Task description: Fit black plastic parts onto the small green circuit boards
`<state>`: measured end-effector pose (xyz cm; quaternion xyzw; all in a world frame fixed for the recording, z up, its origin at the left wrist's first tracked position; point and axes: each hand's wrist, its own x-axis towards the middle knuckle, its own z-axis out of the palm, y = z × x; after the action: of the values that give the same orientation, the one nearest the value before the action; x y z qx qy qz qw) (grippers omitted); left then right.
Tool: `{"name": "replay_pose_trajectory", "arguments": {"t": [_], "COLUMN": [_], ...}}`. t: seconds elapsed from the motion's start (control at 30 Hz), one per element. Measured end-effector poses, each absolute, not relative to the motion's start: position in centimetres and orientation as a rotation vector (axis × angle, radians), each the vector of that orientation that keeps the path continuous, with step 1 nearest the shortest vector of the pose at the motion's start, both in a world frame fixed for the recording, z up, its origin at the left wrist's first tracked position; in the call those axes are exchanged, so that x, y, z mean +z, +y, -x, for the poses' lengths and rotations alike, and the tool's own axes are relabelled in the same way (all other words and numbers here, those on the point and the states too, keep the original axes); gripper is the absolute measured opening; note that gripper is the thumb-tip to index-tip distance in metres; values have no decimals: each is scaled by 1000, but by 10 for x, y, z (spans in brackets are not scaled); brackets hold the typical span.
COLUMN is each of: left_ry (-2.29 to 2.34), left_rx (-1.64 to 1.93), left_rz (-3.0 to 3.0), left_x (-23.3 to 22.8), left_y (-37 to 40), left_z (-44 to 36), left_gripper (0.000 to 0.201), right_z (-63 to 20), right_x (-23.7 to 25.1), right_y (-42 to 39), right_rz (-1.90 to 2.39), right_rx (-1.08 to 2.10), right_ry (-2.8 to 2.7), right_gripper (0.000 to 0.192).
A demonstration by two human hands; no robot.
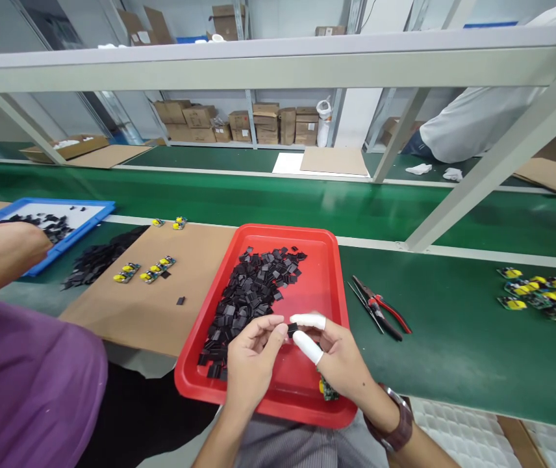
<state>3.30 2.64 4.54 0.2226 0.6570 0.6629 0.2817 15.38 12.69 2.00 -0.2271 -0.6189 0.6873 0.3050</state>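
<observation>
Both hands, left hand (251,361) and cot-tipped right hand (339,364), pinch one small black plastic part (292,329) above the red plastic tray (329,273); a loosened pinch could drop it into the pile.

Both arms were bare, no sleeves. Right hand (341,361) had white finger cots (308,346) on thumb and index, plus a brown watch (397,422) just behind it. Left hand (251,361) wore nothing.
</observation>
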Motion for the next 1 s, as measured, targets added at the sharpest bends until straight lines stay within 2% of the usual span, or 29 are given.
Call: {"name": "replay_pose_trajectory", "arguments": {"t": [0.17, 0.33, 0.6, 1.0], "left_ry": [1723, 1662, 1584, 1665], "left_rx": [1745, 1760, 1776, 1749], "left_rz": [-647, -825, -772, -834], "left_x": [46, 42, 45, 46], "left_y": [27, 27, 31, 26], "left_z": [-35, -36, -38, -41], "left_gripper": [22, 12, 8, 9], "right_z": [-152, -153, -160, -162], "right_x": [23, 26, 31, 38], "right_y": [129, 129, 130, 129], "right_rz": [640, 660, 556, 460], "right_rx": [1870, 1881, 1987, 1886], "right_ry": [-1528, -1513, -1550, -1582], "right_gripper": [31, 35, 19, 10]}}
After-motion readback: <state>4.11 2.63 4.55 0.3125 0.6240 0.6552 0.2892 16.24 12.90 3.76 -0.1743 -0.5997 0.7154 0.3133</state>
